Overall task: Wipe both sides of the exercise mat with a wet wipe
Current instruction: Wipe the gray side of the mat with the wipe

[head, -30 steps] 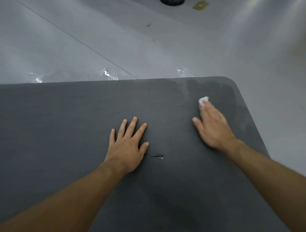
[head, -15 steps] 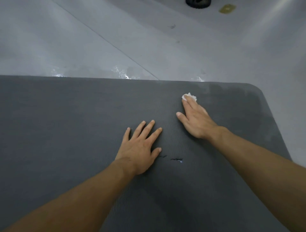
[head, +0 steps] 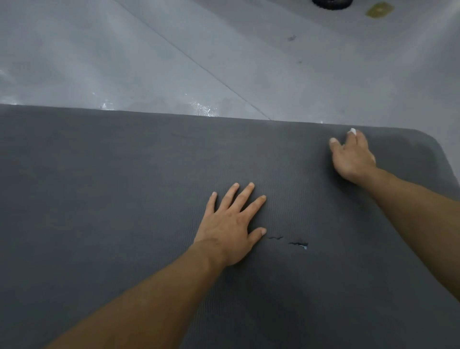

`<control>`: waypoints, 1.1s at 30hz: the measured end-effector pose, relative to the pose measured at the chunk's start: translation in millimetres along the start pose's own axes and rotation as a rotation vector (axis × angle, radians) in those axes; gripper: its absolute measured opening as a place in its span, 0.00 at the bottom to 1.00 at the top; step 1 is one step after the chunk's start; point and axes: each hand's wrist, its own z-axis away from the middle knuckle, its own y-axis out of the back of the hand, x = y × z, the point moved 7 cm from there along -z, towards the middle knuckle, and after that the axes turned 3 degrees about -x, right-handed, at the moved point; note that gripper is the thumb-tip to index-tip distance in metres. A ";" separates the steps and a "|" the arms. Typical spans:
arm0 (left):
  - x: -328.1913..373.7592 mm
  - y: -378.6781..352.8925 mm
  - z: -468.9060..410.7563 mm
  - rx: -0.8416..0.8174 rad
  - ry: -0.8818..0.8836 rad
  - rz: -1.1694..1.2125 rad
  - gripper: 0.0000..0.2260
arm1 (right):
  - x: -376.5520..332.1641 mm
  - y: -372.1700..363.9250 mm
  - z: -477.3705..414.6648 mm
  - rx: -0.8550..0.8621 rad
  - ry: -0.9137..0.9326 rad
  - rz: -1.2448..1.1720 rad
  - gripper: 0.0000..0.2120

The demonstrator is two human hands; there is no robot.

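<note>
A dark grey exercise mat (head: 112, 186) lies flat on the floor and fills the lower part of the view. My left hand (head: 230, 224) rests on it palm down with fingers spread. My right hand (head: 353, 154) presses a small white wet wipe (head: 353, 130) against the mat near its far edge, close to the rounded far right corner. Only a tip of the wipe shows beyond my fingertips. A small tear (head: 297, 243) marks the mat just right of my left thumb.
Grey glossy floor (head: 224, 49) lies beyond the mat, with wet patches (head: 204, 109) along the mat's far edge. A black round object (head: 332, 3) and a yellowish patch (head: 378, 10) sit at the top right.
My right hand with the wipe swept left from the far right corner, then back right and up to the far edge. My left hand stayed planted on the mat.
</note>
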 end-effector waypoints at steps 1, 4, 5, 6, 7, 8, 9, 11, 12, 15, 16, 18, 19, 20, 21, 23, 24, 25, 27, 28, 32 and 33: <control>0.0 -0.6 0.2 -0.003 -0.002 0.004 0.31 | -15.2 -6.1 0.3 -0.026 0.057 0.025 0.35; -1.3 -0.9 0.5 -0.001 -0.002 0.004 0.31 | -62.7 -26.0 13.3 -0.115 0.277 0.107 0.34; -1.9 -0.9 0.6 -0.003 0.000 0.005 0.31 | -73.5 -32.1 19.4 -0.144 0.354 0.142 0.34; -2.3 -0.9 0.8 -0.005 0.002 0.004 0.32 | -79.0 -37.6 25.5 -0.163 0.426 0.181 0.34; -3.4 -0.8 0.8 -0.003 0.004 0.003 0.32 | -80.3 -41.1 29.4 -0.171 0.489 0.219 0.34; -4.5 -1.0 1.3 0.000 0.007 0.003 0.32 | -76.9 -41.0 31.5 -0.166 0.527 0.247 0.34; -5.5 -1.5 1.7 0.004 0.006 0.003 0.32 | -68.6 -36.9 30.3 -0.135 0.529 0.264 0.34; -9.0 -1.7 3.6 0.005 0.006 -0.006 0.32 | -40.0 -20.0 21.9 -0.004 0.420 0.240 0.33; -10.3 -2.2 4.0 0.001 0.009 -0.009 0.33 | -21.0 -11.7 18.0 0.057 0.333 0.203 0.32; -12.8 -1.3 4.4 -0.008 0.018 -0.018 0.33 | 15.1 -5.3 14.2 0.106 0.168 0.132 0.32; -13.2 -0.9 4.6 -0.008 0.020 -0.021 0.33 | 14.4 -7.5 16.5 0.092 0.153 0.111 0.32; -13.4 -1.4 5.2 0.000 0.033 -0.018 0.33 | 0.7 -15.0 26.6 0.055 0.180 0.070 0.33; -14.1 -1.9 6.1 0.005 0.046 -0.014 0.33 | -10.4 -19.9 35.8 0.043 0.241 0.063 0.33; -14.2 -2.9 8.0 0.012 0.061 -0.010 0.33 | -21.8 -25.8 48.3 0.032 0.327 0.076 0.34; -14.1 -3.4 10.2 0.024 0.078 -0.006 0.33 | -31.9 -32.7 63.6 0.008 0.418 0.102 0.34; -15.9 -6.5 15.5 0.046 0.109 -0.003 0.33 | -49.0 -47.8 102.1 -0.069 0.578 0.176 0.35; -17.4 -8.5 18.4 0.055 0.122 -0.001 0.33 | -56.3 -55.0 122.6 -0.101 0.649 0.210 0.35; -18.5 -10.9 21.4 0.064 0.131 0.000 0.34 | -61.6 -61.0 142.7 -0.127 0.707 0.238 0.35; -20.0 -15.6 27.5 0.079 0.143 0.002 0.36 | -66.0 -71.4 177.7 -0.161 0.809 0.293 0.35; -21.0 -17.7 30.5 0.082 0.148 0.008 0.37 | -65.5 -76.0 191.0 -0.172 0.859 0.326 0.35; -21.5 -22.7 40.6 0.090 0.163 0.040 0.36 | -45.3 -73.9 183.9 -0.144 0.794 0.357 0.37; -20.7 -23.2 42.5 0.092 0.165 0.052 0.36 | -37.5 -67.8 169.1 -0.092 0.713 0.322 0.37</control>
